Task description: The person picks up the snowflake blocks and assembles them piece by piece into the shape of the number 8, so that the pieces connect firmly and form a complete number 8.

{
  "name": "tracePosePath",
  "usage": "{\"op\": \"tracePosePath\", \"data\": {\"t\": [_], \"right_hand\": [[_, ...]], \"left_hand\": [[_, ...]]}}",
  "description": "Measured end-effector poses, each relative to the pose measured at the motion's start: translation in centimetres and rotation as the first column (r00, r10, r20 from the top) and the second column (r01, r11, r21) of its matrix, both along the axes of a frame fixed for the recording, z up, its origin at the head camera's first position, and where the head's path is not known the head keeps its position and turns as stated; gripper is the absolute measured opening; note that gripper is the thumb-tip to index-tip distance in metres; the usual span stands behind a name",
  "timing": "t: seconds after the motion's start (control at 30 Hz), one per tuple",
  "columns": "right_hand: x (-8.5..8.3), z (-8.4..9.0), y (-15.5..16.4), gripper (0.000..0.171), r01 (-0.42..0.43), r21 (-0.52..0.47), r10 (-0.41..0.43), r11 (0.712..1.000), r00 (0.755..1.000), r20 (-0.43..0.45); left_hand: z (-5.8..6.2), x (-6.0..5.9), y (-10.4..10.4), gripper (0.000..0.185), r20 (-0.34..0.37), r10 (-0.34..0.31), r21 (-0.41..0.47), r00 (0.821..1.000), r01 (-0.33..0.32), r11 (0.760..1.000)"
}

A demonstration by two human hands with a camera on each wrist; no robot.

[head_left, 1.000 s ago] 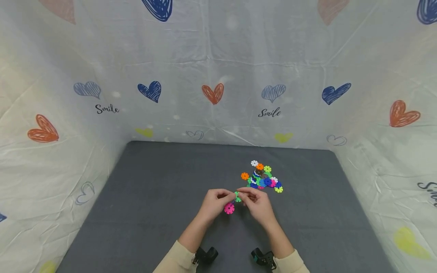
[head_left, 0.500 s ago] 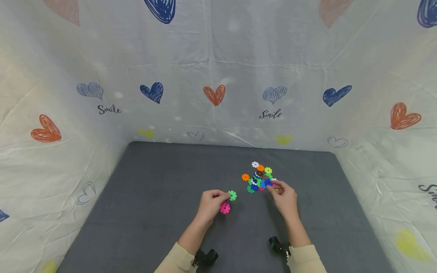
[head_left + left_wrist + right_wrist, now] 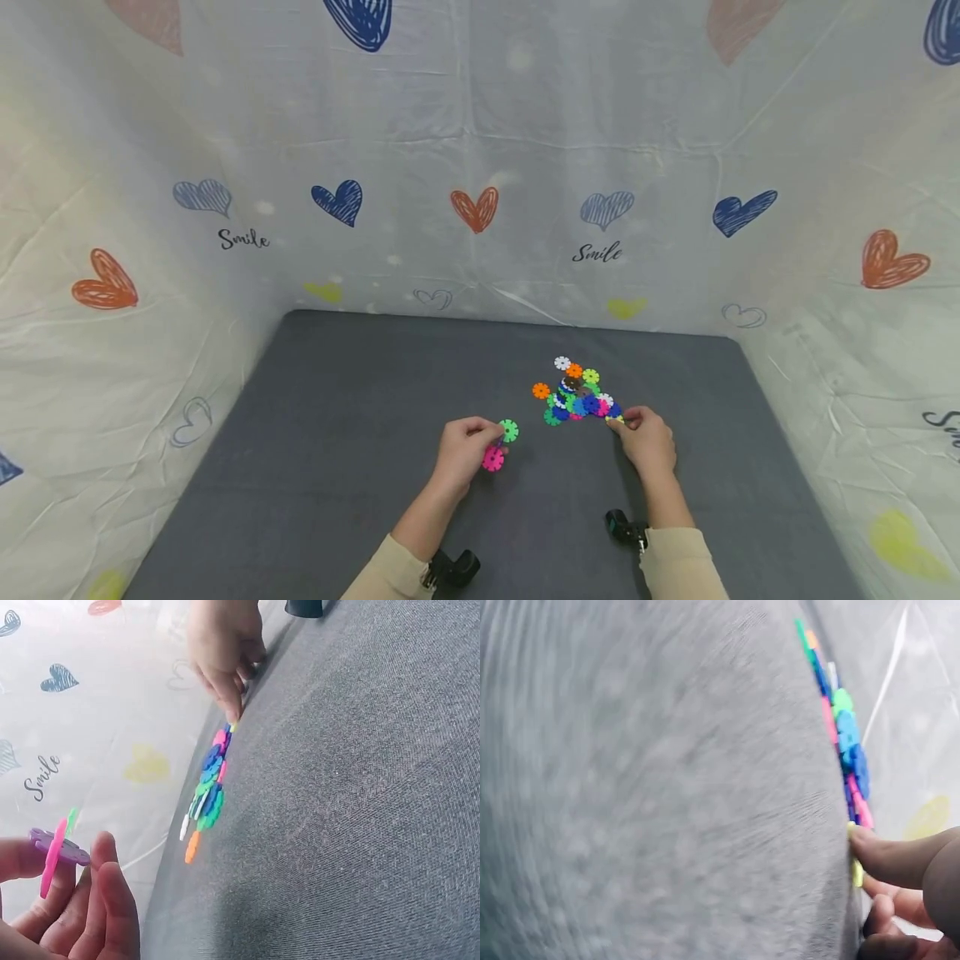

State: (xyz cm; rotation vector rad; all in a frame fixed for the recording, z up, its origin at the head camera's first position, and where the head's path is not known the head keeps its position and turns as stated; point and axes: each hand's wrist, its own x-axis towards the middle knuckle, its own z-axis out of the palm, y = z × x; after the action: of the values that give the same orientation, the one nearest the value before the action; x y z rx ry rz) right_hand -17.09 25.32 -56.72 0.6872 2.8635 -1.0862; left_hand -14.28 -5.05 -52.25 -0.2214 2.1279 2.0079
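My left hand (image 3: 463, 450) holds a small joined piece of notched plastic snowflake discs above the table. In it are a pink disc (image 3: 492, 459), a green disc (image 3: 510, 431) and a purple disc (image 3: 60, 846), the last pinched by the fingers in the left wrist view. My right hand (image 3: 648, 437) is at the near right edge of the disc pile (image 3: 578, 406). Its thumb and fingers pinch a yellow disc (image 3: 857, 871), partly covered by the thumb. That yellow disc still lies low, close to the grey surface.
The pile mixes blue, green, pink, white and brown discs on the grey table (image 3: 375, 400). An orange disc (image 3: 541, 391) lies at its left, a white disc (image 3: 562, 363) at its far end. Light cloth with printed hearts (image 3: 474, 208) walls the back and sides.
My right hand has left the joined discs and moved right to the pile's edge, taking hold of the yellow disc. My left hand has shifted slightly left, keeping the joined discs.
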Motion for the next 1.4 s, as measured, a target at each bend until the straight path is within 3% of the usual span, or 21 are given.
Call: {"op": "tracePosePath", "data": {"t": [0.23,0.43,0.63,0.9,1.17,1.4], "right_hand": [[0.8,0.9,0.0,0.033,0.007,-0.091,-0.003,0.996,0.999,0.047],[1.8,1.7,-0.4,0.033,-0.003,-0.183,0.014,0.983,0.998,0.058],[2.6,2.4,-2.4,0.031,-0.064,-0.254,0.046,0.965,0.996,-0.073],[3.5,3.6,-5.9,0.033,-0.136,-0.343,0.041,0.929,0.962,-0.269],[4.0,3.9,-8.2,0.024,-0.187,-0.374,0.049,0.908,0.936,-0.349],[4.3,4.0,-9.9,0.015,-0.292,-0.395,0.116,0.871,0.904,-0.412]], "left_hand": [[0.1,0.0,0.0,0.023,0.0,-0.022,0.043,1.0,0.022,0.999],[-0.1,0.0,0.0,0.023,0.003,0.001,0.025,1.0,-0.001,1.0],[-0.2,-0.1,0.0,0.023,0.015,-0.002,0.072,1.0,0.001,0.997],[-0.2,-0.2,0.1,0.024,0.023,0.0,0.098,1.0,-0.002,0.995],[0.0,-0.2,0.1,0.026,0.014,0.005,0.066,1.0,-0.005,0.998],[0.1,-0.2,0.1,0.024,-0.008,0.001,0.051,1.0,-0.001,0.999]]}}
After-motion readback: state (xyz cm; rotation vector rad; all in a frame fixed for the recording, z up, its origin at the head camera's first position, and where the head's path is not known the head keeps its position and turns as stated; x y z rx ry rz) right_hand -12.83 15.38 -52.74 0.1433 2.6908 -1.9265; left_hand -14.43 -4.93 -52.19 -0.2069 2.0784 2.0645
